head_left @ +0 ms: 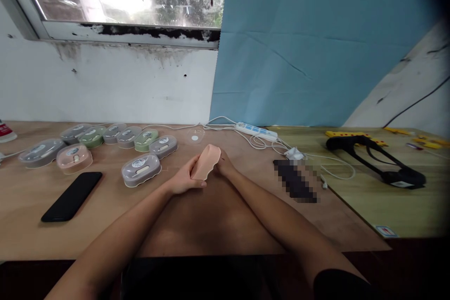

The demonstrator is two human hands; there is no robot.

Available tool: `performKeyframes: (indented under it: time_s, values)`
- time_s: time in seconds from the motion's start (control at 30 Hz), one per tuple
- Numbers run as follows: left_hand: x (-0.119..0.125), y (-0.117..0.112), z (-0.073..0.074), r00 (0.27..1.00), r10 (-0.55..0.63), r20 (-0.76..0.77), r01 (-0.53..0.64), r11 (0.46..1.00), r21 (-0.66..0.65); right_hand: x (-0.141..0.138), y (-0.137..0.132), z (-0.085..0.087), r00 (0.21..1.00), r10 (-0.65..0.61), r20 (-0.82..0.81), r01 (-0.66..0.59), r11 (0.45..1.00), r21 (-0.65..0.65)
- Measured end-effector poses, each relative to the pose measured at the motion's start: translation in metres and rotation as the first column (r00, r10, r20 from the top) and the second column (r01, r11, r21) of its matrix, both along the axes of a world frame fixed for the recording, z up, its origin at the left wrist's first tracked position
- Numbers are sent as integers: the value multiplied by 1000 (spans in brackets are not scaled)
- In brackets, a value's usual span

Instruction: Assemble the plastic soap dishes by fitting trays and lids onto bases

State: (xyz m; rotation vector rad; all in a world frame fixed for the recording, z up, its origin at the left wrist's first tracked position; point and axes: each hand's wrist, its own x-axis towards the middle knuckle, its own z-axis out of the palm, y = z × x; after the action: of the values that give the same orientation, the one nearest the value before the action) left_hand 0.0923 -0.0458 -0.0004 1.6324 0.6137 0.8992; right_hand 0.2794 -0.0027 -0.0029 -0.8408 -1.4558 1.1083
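My left hand (183, 179) and my right hand (224, 164) meet over the middle of the wooden table (197, 225), and both are closed on a pale pink oval case (206, 161) tilted up on its edge. The left hand grips its lower end; the right hand holds the far side, its fingers mostly hidden behind the case. A small clear round lid (194, 137) lies just beyond the hands.
Several oval cases in grey, green and pink (140, 168) lie in rows at the left. A black phone (72, 196) lies near the front left. A white power strip (256, 131) with cables, a blurred dark object (297, 180) and a black headband (379, 159) lie at the right.
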Motion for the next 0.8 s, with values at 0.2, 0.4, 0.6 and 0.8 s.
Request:
performKeyframes:
  time_s: [0.2,0.4,0.6,0.8]
  values:
    - [-1,1,9,979,-67,194,95,986,-139,-2,5,-5,993,73,-92,-86,986,-146]
    - [-4,13,-3,971,189,150,-140,948,-286,9,20,-11,974,-225,36,227,973,-42]
    - [-10,25,-7,945,326,-13,-294,834,-466,91,61,-22,628,-658,415,635,742,216]
    - [-4,26,-5,920,373,-115,-388,841,-376,134,74,-25,502,-721,477,740,644,195]
